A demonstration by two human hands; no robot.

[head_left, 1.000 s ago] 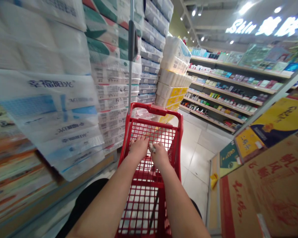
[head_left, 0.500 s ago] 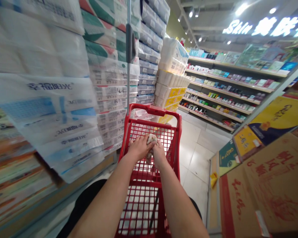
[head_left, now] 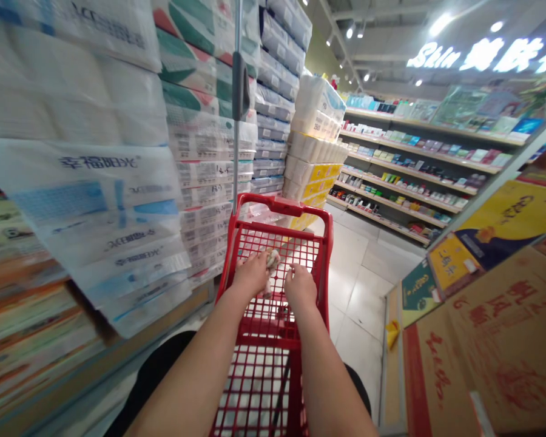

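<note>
A crumpled pale cloth (head_left: 273, 260) with darker patches hangs from my left hand (head_left: 251, 274), whose fingers are closed around it. Its lower end droops over the red grid. Just to the right, my right hand (head_left: 300, 284) is apart from the cloth, fingers loosely bent with a small gap between thumb and forefinger; nothing shows in it. Both hands are above the red plastic shopping cart (head_left: 328, 243), near its upper grid panel and below the handle frame.
Stacked tissue packs (head_left: 204, 139) rise on the left, with a metal pole (head_left: 236, 158) in front. Cartons (head_left: 495, 328) line the right side. Tiled floor (head_left: 359, 285) runs between them toward shelves of small boxes (head_left: 404, 161). A lit sign (head_left: 486, 54) hangs above.
My right hand has let go of the cloth and moved right, away from my left hand. The cloth has shifted slightly left and down with my left hand.
</note>
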